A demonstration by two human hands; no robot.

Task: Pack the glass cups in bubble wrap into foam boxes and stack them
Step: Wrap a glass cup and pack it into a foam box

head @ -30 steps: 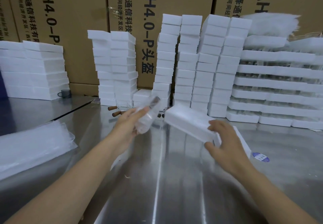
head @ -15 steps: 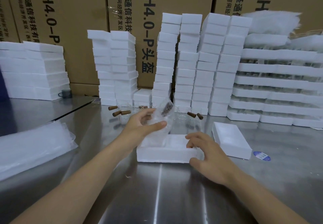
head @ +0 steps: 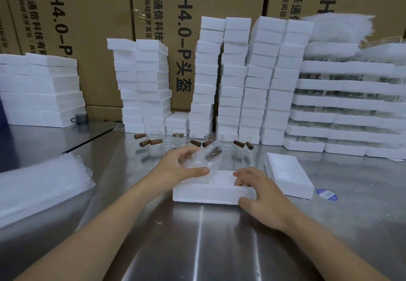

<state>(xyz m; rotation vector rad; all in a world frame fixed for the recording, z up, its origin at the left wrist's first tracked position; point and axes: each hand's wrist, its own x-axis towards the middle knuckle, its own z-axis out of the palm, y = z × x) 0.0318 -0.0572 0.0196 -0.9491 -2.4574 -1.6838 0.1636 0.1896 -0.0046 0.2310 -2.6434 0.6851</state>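
Steel tabletop (head: 197, 236) carries a white foam box (head: 204, 195). Over its left end, the left hand (head: 173, 170) pinches a tilted, clear bubble-wrapped glass cup (head: 203, 164) with a brown cork (head: 212, 155) inside. The right hand (head: 261, 195) has its grip closed on the box's right end.

Two limbs are on record, the left forearm (head: 103, 228) and the right forearm (head: 329, 250), both slender and both bare along their whole visible length, from the lower edge of the view up to the wrist. The left hand (head: 175, 168) and the right hand (head: 259, 195) are likewise bare at wrist, palm and fingers, and the left thumbnail (head: 205, 171), the only nail that shows clearly, is cut short and plain. Upper arms, shoulders and torso lie outside the view, so whatever clothing is worn there cannot be reported.
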